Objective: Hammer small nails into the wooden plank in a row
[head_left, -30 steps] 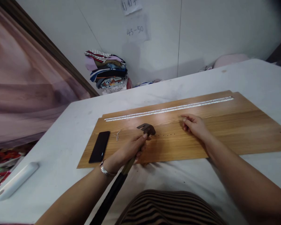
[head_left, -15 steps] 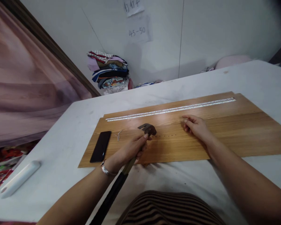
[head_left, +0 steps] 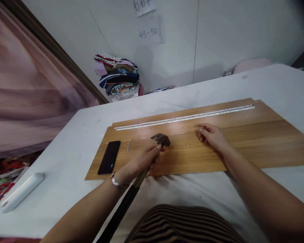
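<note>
hammer (head_left: 162,139): head low over wooden board (head_left: 253,141), your grip close under it.
left hand (head_left: 142,161): yours, closed round the hammer handle.
right hand (head_left: 212,136): yours, fingers curled on the board, right of the hammer; can't tell if it pinches anything.
loose nails (head_left: 128,145): on board, beside black phone (head_left: 108,157).
metal strip (head_left: 184,118): along board's far edge.

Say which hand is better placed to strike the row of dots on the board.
Left, likely: the left hand grips the hammer, its head beside the dots; the right hand shows no tool.
</note>
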The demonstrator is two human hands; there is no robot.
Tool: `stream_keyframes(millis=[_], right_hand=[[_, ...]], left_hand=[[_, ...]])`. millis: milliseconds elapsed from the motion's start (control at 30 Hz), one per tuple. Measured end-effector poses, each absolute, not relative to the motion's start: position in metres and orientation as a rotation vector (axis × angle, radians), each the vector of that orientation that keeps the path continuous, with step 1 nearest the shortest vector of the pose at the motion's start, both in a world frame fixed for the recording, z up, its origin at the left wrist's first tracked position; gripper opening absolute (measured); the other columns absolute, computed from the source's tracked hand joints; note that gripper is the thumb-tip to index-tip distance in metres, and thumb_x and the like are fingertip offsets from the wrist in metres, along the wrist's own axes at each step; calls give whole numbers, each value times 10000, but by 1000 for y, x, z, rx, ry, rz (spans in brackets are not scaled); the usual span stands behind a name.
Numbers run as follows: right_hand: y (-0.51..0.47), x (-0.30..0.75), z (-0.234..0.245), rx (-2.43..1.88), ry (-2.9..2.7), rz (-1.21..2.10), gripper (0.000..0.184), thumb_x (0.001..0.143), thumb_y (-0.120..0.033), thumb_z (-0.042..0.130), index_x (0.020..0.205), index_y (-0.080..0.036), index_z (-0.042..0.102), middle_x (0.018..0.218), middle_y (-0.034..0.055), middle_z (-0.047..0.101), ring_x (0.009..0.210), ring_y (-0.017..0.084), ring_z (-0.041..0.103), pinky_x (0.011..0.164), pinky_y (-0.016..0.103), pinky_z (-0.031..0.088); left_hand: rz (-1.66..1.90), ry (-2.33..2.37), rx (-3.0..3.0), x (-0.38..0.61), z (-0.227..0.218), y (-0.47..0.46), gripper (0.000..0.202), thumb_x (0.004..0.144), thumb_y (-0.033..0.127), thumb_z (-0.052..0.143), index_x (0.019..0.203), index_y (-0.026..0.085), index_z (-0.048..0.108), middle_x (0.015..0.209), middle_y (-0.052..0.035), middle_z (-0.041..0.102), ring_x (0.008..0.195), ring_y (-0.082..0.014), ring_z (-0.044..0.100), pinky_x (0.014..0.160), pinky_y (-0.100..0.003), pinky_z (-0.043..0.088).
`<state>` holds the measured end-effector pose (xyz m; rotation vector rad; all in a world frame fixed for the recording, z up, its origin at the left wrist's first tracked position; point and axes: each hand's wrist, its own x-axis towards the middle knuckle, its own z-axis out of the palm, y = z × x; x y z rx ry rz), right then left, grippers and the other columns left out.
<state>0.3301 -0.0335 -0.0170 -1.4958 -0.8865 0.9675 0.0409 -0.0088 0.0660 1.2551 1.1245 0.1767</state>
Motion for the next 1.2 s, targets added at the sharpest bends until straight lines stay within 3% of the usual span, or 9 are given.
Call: stream_keyframes(millis=[333,1200], right_hand=[[-34,330,-16,-1511,-929,950,444,676,-419,591,1022,-143,620,537,-32,536,454,114,479,432,250,314],[-34,330,-16,-1512,-923,953,430,669,-406,592,1009,-146,617,526,-35,534,450,113,481,418,244,301]], left_hand=[[165,1140,1283,41,61,-11,504,852,613,462,1027,147,544,624,66,415,398,-30,334,371,-175,228],[194,1105,1275,37,63,-8,531,850,625,464,1083,153,532,636,65,419,392,-29,343,356,-168,237]])
